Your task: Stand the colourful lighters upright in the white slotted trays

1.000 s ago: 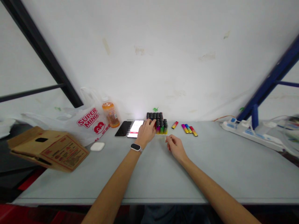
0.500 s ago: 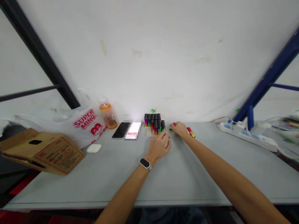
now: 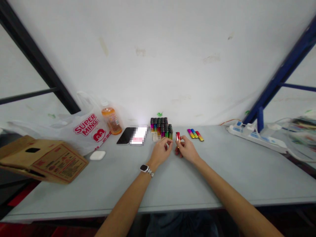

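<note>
Upright between the thumb and fingers of my right hand (image 3: 187,148) is a red lighter (image 3: 178,135); its lower end is hidden by the fingers. My left hand (image 3: 161,151), with a watch on its wrist, is closed, thumb and index tip pinched together. Whatever it may hold there is too small to make out. Just beyond it stands a block of several lighters (image 3: 162,124) with black tops, upright in a clear tray (image 3: 155,137) whose front left part shows bare holes. To the right, 3 multicoloured lighter bodies (image 3: 196,134) lie side by side on the table.
On the left are a cardboard box (image 3: 59,161), a white plastic bag (image 3: 86,131), an orange drink bottle (image 3: 112,121), a white case (image 3: 97,155) and a dark phone (image 3: 126,136). A power strip (image 3: 256,138) lies at the right. The grey table (image 3: 185,187) meets a white wall.
My right hand has come left and nearer from the loose lighters, carrying the red one. My left hand has drawn its fingers together, staying in front of the tray.
</note>
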Available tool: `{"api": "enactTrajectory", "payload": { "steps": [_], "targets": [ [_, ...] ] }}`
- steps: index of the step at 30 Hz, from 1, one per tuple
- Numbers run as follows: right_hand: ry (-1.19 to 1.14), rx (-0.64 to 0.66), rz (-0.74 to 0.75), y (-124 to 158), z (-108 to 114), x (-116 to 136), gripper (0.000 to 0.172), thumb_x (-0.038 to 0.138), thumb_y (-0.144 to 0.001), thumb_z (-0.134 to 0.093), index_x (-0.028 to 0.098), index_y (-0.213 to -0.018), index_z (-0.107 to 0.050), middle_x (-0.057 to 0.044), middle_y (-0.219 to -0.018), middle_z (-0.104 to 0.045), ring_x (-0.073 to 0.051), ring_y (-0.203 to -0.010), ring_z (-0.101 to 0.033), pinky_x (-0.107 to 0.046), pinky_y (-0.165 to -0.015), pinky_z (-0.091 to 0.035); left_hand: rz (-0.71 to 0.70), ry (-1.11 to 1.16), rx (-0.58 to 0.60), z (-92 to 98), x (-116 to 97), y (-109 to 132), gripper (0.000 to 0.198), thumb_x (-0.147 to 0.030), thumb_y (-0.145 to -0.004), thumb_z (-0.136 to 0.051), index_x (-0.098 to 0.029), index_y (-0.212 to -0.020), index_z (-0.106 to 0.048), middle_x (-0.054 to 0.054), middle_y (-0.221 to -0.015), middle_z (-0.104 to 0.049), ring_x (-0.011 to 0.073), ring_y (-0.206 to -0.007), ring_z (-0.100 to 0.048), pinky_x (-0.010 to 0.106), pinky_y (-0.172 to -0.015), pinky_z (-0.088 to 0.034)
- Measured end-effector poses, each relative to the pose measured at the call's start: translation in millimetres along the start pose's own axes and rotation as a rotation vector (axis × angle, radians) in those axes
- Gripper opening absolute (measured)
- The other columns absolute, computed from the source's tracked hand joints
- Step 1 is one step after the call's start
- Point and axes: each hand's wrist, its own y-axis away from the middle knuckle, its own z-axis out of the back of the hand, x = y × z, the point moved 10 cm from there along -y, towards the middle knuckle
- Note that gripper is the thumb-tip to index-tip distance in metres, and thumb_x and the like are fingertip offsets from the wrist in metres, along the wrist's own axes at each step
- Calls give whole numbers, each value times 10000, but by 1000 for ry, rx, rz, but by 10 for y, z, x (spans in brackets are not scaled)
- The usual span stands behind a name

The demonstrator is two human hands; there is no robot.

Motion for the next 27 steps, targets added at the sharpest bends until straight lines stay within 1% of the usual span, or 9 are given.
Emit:
{"api": "enactTrajectory", "payload": {
  "steps": [2, 5, 8, 11, 13, 16, 18, 22, 27],
  "targets": [
    [-222, 66, 17, 217, -97, 10, 400, 509, -852, -510, 228, -1121, -417, -8, -723, -679, -181, -563, -662, -242, -438, -468, 36, 34, -15, 6, 49, -1, 171, -299, -904, -499, -182, -935, -620, 22, -860, -652, 111, -625, -546, 252, -616, -449],
    [-396, 112, 24, 371, -161, 74, 321, 436, -797, -579, 223, -997, -446, -18, -825, -679, -154, -628, -666, -254, -528, -507, 48, 51, -2, -17, 65, 5, 179, -311, -904, -506, -179, -917, -627, 23, -851, -660, 115, -644, -557, 241, -601, -439],
    [-495, 116, -1, 344, -184, 158, 199, 317, -725, -587, 214, -826, -450, 26, -679, -613, -125, -572, -595, -257, -565, -508, 47, 62, 18, -40, 64, 8, 190, -314, -908, -500, -176, -894, -630, 21, -824, -655, 119, -656, -562, 238, -598, -432],
    [-540, 109, -56, 256, -228, 205, 149, 287, -668, -573, 212, -746, -469, 68, -527, -470, -109, -468, -461, -241, -471, -466, 50, 87, 47, -65, 76, 7, 209, -321, -912, -492, -172, -880, -636, 23, -821, -657, 120, -652, -560, 236, -592, -427],
    [-546, 106, -50, 211, -267, 239, 173, 351, -692, -581, 209, -717, -486, 73, -503, -405, -102, -437, -389, -228, -402, -413, 64, 98, 61, -78, 105, 7, 205, -314, -906, -496, -172, -883, -642, 24, -819, -665, 120, -642, -558, 236, -584, -424],
    [-508, 97, -5, 190, -331, 248, 386, 561, -789, -513, 211, -636, -456, 68, -487, -354, -94, -406, -324, -225, -358, -338, 96, 101, 54, -72, 171, 4, 202, -312, -897, -505, -168, -879, -645, 28, -805, -672, 125, -638, -561, 234, -573, -421],
    [-419, 54, 18, 199, -337, 207, 504, 650, -832, -422, 214, -578, -417, 66, -463, -323, -88, -394, -291, -228, -365, -288, 110, 111, 45, -66, 199, 2, 221, -335, -898, -506, -167, -876, -648, 30, -803, -674, 128, -641, -564, 232, -571, -425],
    [-205, -88, 108, 239, -241, 179, 527, 618, -846, -442, 210, -519, -376, 52, -472, -310, -90, -461, -290, -242, -447, -237, 92, 139, 60, -79, 177, -3, 240, -354, -900, -507, -169, -894, -659, 30, -811, -680, 129, -641, -565, 231, -575, -435],
    [-201, -160, 143, 254, -151, 166, 435, 507, -843, -461, 210, -537, -376, 51, -498, -321, -97, -495, -297, -252, -483, -226, 92, 121, 74, -91, 162, -2, 255, -363, -902, -504, -168, -858, -661, 22, -765, -671, 134, -648, -569, 234, -592, -439]
  ]
}}
